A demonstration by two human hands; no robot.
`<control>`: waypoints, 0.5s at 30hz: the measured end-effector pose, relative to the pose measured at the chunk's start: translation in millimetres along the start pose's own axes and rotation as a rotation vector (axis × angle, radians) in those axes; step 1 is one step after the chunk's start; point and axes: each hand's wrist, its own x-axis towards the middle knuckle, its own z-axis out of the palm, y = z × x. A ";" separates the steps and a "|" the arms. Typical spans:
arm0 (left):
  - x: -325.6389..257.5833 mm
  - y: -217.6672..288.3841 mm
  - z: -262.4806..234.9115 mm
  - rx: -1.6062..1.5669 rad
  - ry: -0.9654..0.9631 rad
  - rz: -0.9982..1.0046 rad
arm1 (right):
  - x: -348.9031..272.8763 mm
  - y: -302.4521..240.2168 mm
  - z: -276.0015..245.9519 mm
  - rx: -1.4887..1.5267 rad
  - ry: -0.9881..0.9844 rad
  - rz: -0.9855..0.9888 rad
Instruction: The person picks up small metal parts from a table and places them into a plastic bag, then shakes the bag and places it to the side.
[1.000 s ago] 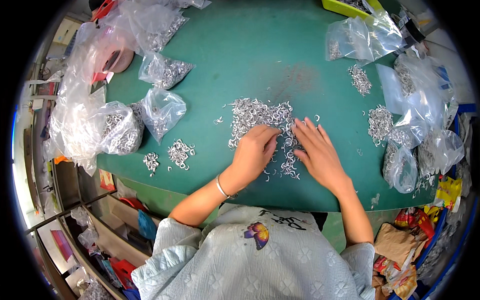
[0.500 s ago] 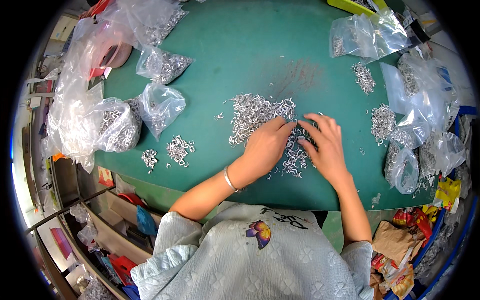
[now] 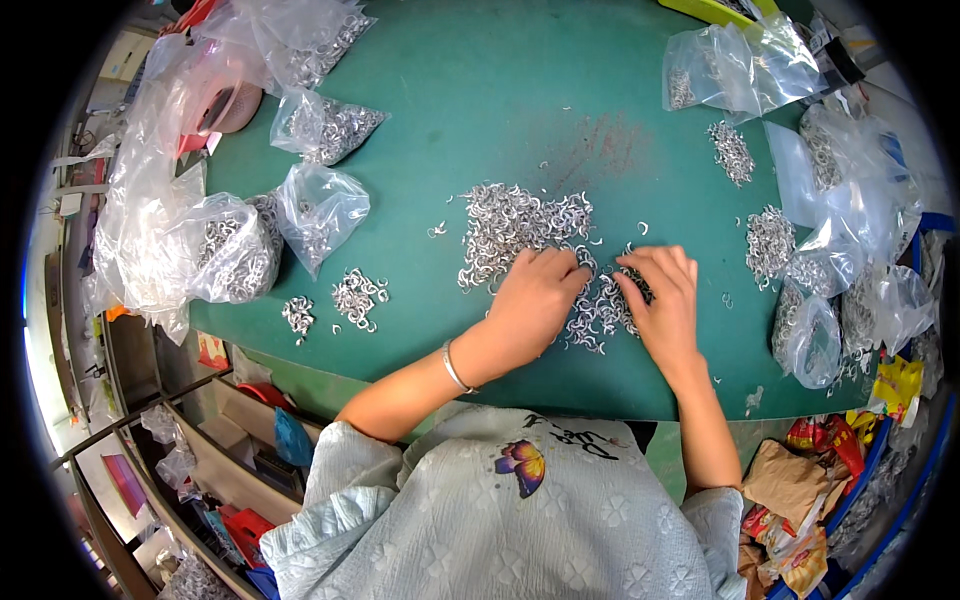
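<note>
A large heap of small silvery curved metal pieces lies mid-table, with a smaller, looser heap on its near right side. My left hand, a bangle on its wrist, rests at the near edge of the large heap. Its fingers are curled in, and what they hold, if anything, is hidden. To the right, my right hand curves around the side of the smaller heap. The thumb stands apart from the bent fingers, and metal pieces show in the gap. A single loose piece lies beyond its fingertips.
Two little heaps sit left on the green table. Filled clear bags crowd the left side. More heaps and bags line the right, below a yellow-green tray. Drawers stand at lower left.
My left hand has drawn slightly back and curled its fingers. My right hand has moved slightly nearer to me, its fingers closer together. A loose piece now shows beyond it.
</note>
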 end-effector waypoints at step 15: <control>-27.3 30.1 -15.6 -0.510 -0.033 -0.341 | 13.3 -8.7 8.9 -0.071 -0.154 0.139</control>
